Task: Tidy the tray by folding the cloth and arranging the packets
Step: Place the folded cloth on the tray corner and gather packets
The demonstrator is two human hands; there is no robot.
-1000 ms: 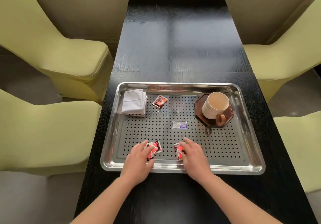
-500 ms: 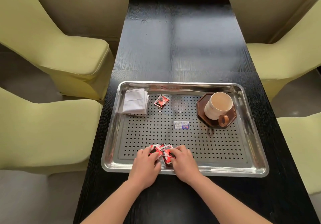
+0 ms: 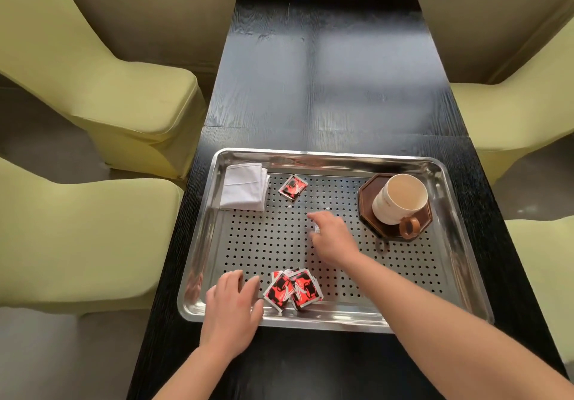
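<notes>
A perforated steel tray [image 3: 198,260] lies on the black table. A folded white cloth [image 3: 243,187] sits in its far left corner. One red-and-black packet [image 3: 292,186] lies just right of the cloth. A small pile of red-and-black packets [image 3: 293,289] rests near the tray's front edge. My left hand [image 3: 231,305] lies relaxed at the front rim, its fingers beside the pile. My right hand [image 3: 332,238] hovers over the tray's middle with fingers extended toward the far packet, holding nothing and covering a small sticker.
A cream cup [image 3: 399,202] with a brown handle stands on a dark octagonal coaster [image 3: 366,210] at the tray's far right. Yellow-green chairs [image 3: 102,67] flank the black table [image 3: 326,73] on both sides.
Both hands let go of the gathered packets. My right hand moved up to the tray's middle; my left hand slid slightly left of the pile.
</notes>
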